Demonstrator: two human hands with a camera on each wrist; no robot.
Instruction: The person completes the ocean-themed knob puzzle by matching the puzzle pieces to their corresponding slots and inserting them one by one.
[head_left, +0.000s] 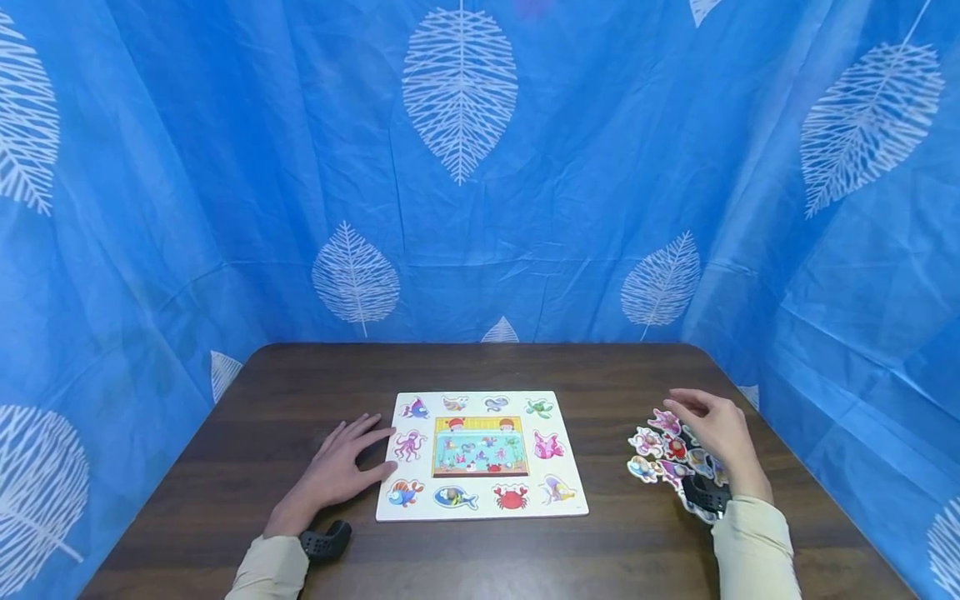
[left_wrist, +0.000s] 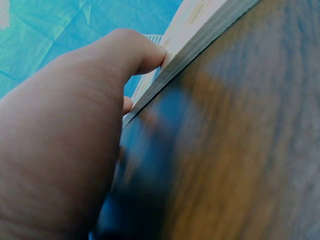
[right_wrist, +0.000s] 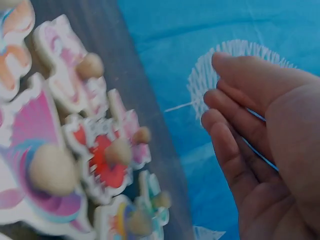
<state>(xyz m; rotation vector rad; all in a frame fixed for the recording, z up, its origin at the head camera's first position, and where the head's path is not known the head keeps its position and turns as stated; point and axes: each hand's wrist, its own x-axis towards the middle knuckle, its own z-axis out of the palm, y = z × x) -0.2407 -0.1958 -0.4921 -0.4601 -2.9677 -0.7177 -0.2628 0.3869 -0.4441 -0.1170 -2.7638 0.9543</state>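
Note:
A white puzzle board (head_left: 573,500) with sea-animal pictures lies in the middle of the dark wooden table (head_left: 300,375). My left hand (head_left: 347,465) lies flat beside it, fingertips against its left edge (left_wrist: 175,65). Several loose sea-animal pieces with wooden knobs (head_left: 660,454) (right_wrist: 95,160) lie in a pile on the right. My right hand (head_left: 712,425) hovers over that pile with relaxed fingers (right_wrist: 235,140), holding nothing.
Blue leaf-print curtains (head_left: 465,167) close in the table at the back and both sides. Black wrist cameras sit by each cuff (head_left: 326,542) (head_left: 705,496). Bare tabletop stretches behind the board and along the front.

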